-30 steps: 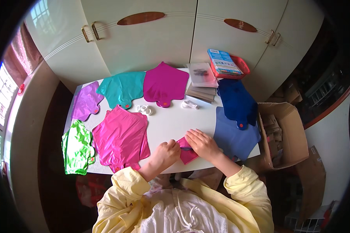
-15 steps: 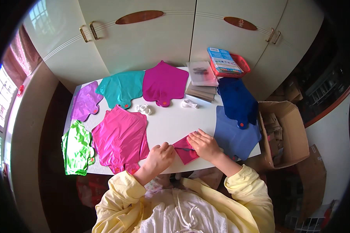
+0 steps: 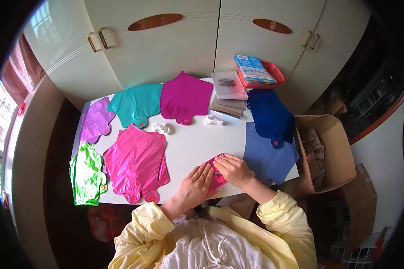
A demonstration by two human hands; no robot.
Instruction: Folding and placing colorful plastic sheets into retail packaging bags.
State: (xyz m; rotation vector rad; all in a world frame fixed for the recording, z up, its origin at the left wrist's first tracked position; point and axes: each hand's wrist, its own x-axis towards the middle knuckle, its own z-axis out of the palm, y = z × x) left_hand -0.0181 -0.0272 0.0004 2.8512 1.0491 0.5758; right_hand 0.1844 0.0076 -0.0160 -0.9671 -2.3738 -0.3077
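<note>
A folded pink foil balloon [image 3: 217, 181] lies near the table's front edge. My left hand [image 3: 196, 184] rests flat on its left side, fingers stretched out and close together. From the right, my right hand [image 3: 233, 170] lies over its upper right part with the fingers extended, fingertips close to those of the left. Between the hands shows a narrow dark or shiny strip across the pink foil, too small to name. To the left is a stack of flat pink foil balloons [image 3: 137, 163]. Blue-grey foil balloons [image 3: 269, 154] lie just right of my right hand.
Purple [image 3: 95, 121], teal [image 3: 137, 103], magenta [image 3: 186, 98], green [image 3: 86, 172] and dark blue [image 3: 271, 116] foil balloons lie around the white table [image 3: 197, 143]. White ribbon rolls [image 3: 161, 128], stacked cards [image 3: 229, 105], a red basket [image 3: 276, 74] and an open cardboard box [image 3: 334, 152] are also here.
My left hand has moved right and opened from a curled shape to lie flat on the folded pink balloon. My right hand stays on it, now closer to the left.
</note>
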